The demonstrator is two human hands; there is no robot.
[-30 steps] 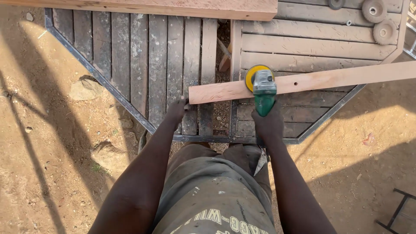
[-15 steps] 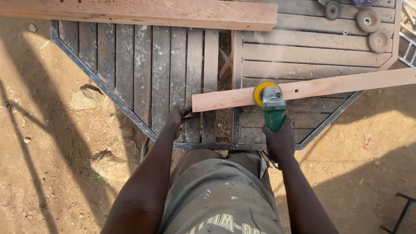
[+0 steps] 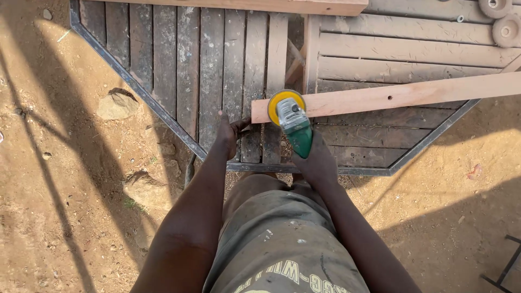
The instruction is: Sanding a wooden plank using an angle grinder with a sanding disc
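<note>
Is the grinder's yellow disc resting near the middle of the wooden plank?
No, the yellow disc of the grinder in the right hand sits near the plank's left end.

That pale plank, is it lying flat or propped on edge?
Flat: the pale plank lies broad face up across the slatted platform.

A slatted wooden table (image 3: pixel 217 65) with a dark metal frame is seen from above, set on sandy ground (image 3: pixel 65 217). A pale plank (image 3: pixel 401 95) is laid across its slats, its near end resting by the gap between the two slatted halves. A second plank (image 3: pixel 271 5) is laid along the far edge. Two round discs (image 3: pixel 502 21) are seen at the far right corner. Stones (image 3: pixel 114 106) are scattered on the ground beside the frame.
</note>
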